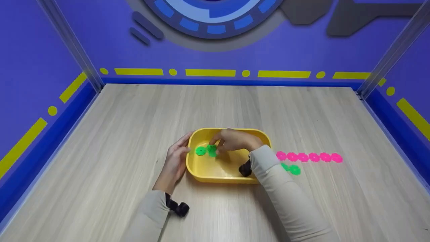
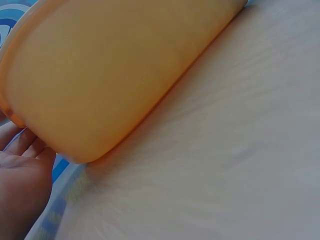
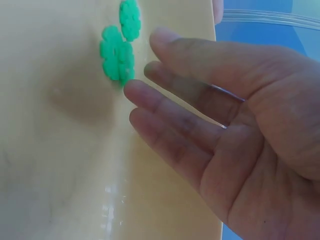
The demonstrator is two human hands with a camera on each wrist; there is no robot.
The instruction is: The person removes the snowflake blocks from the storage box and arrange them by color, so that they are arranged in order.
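A yellow plastic basin [image 1: 231, 178] stands on the table. My left hand [image 1: 175, 158] grips its left rim, the thumb at the top edge and the fingers along the outer wall [image 2: 100, 90]. Inside the basin, at its left end, lie a green notched plastic disc [image 1: 201, 151] and a green clump [image 1: 212, 151] of what look like overlapping discs. Over the basin, my right hand [image 1: 231, 139] reaches in from the right. In the right wrist view its fingers [image 3: 172, 107] are spread and loosely bent beside the green clump [image 3: 118, 55], with nothing between them and the thumb.
To the basin's right, a row of several pink flower-shaped discs [image 1: 314, 157] lies on the wooden table [image 1: 134, 134]. Nearer to me are green discs [image 1: 294, 170], partly hidden by the right sleeve. Blue-purple panels [image 1: 215, 60] enclose the back and sides.
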